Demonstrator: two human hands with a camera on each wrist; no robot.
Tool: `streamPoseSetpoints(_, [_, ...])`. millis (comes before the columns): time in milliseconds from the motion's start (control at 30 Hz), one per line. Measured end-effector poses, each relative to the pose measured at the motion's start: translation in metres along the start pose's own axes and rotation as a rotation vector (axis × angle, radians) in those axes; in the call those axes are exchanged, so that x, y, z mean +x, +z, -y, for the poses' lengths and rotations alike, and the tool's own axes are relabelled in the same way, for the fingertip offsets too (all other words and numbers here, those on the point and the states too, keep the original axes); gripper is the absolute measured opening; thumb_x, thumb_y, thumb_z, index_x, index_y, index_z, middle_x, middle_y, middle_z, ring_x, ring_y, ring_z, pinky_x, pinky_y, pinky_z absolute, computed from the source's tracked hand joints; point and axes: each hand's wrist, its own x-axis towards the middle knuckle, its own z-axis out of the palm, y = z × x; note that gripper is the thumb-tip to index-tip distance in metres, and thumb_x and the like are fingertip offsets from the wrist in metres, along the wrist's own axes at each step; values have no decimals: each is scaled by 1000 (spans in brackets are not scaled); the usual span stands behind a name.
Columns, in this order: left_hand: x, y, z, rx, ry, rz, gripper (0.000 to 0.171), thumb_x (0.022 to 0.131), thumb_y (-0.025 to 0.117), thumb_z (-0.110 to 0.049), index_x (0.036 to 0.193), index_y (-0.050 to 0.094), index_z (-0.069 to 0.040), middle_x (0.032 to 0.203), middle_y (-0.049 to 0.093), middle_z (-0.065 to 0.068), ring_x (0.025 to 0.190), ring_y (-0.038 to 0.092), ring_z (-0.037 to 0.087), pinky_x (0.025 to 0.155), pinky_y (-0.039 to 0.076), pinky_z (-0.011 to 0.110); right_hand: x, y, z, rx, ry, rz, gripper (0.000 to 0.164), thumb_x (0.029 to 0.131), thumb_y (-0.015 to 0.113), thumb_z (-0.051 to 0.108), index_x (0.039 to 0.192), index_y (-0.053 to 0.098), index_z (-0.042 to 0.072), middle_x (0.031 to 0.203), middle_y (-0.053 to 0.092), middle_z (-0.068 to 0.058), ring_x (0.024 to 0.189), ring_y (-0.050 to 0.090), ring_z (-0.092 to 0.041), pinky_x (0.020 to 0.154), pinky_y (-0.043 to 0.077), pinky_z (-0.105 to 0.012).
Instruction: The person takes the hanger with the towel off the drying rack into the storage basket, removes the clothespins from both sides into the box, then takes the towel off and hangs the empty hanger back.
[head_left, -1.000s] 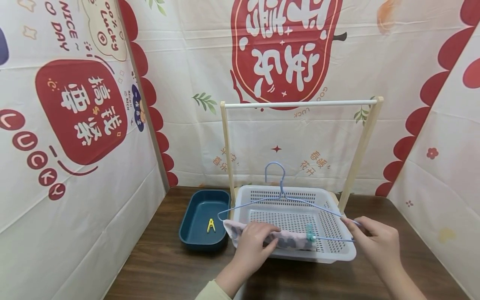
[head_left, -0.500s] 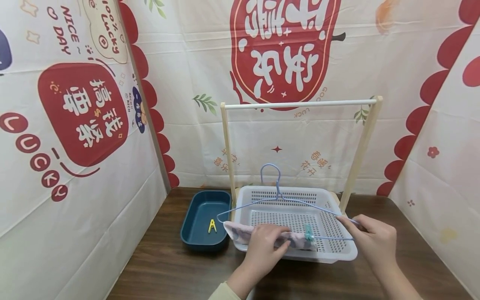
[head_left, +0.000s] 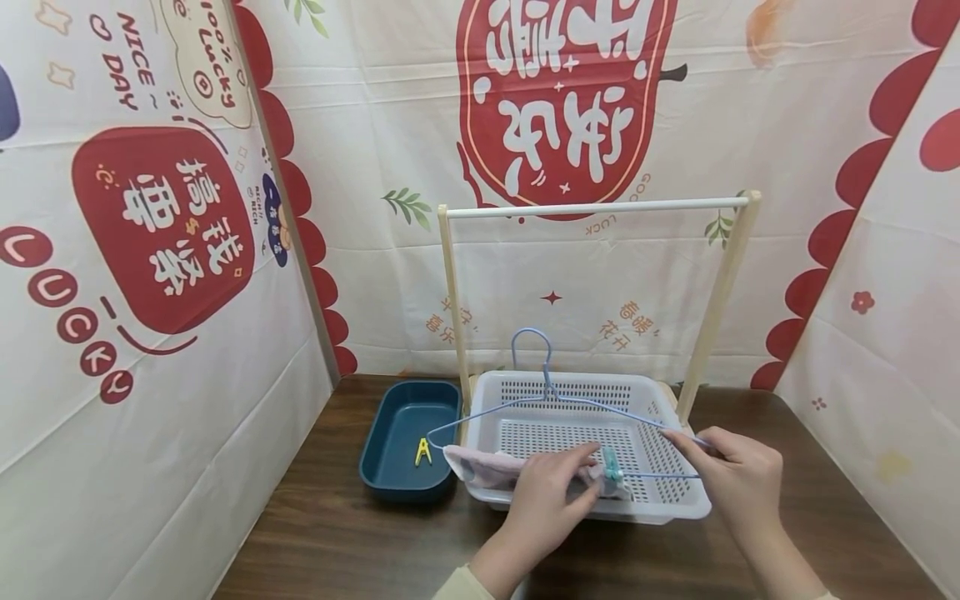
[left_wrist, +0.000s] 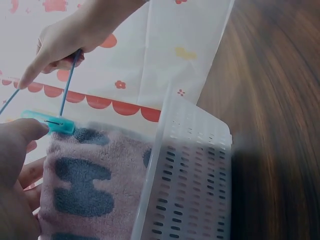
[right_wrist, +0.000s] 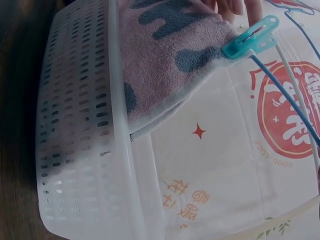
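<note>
A blue wire hanger (head_left: 548,387) is held tilted over the white basket, its hook pointing up and back. My right hand (head_left: 733,473) grips the hanger's right end. Over its lower bar hangs a pink towel with grey patches (head_left: 480,468), (left_wrist: 100,175), its lower part overlapping the basket's front wall. A teal clothespin (head_left: 612,465), (right_wrist: 250,39) clips the towel to the bar near the towel's right edge. My left hand (head_left: 546,498) holds the towel's top just left of this clothespin. In the left wrist view the thumb lies right at the clothespin, and the fingertips are partly hidden by the towel.
The white perforated basket (head_left: 670,402) stands under the hanger. Behind it rises a wooden rack with a white crossbar (head_left: 600,207). To the left, a dark blue tray (head_left: 372,429) contains a yellow clothespin (head_left: 423,452). Printed cloth walls (head_left: 360,275) surround the wooden table (head_left: 300,533).
My left hand has slid right along the towel to the teal clothespin. The hanger, towel and right hand have shifted slightly left.
</note>
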Motion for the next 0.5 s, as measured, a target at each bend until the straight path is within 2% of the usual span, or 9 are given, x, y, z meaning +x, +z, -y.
streamPoseSetpoints(133, [2,1,-3,3,-1,4,48,84,75,-23,129,60,-17,102,70,-15,88,61,-3,82,45,21,0,2,2,2,-9,3,53,78,73,57,54,66,10,49,51,6,48,32,6,46,22,-9])
streamPoseSetpoints(300, [5,2,-9,0,-18,35,52,85,75,-28,133,57,-19,105,69,-14,92,61,-2,83,43,23,-1,2,3,-12,-1,7,55,78,71,60,54,66,10,49,52,5,47,32,6,45,22,-10])
streamPoseSetpoints(500, [10,1,-16,-19,-46,62,49,87,74,-29,132,58,-19,104,69,-12,92,61,-2,82,43,21,-3,3,4,-11,-3,4,56,79,69,61,55,66,11,49,53,6,47,32,7,45,22,-10])
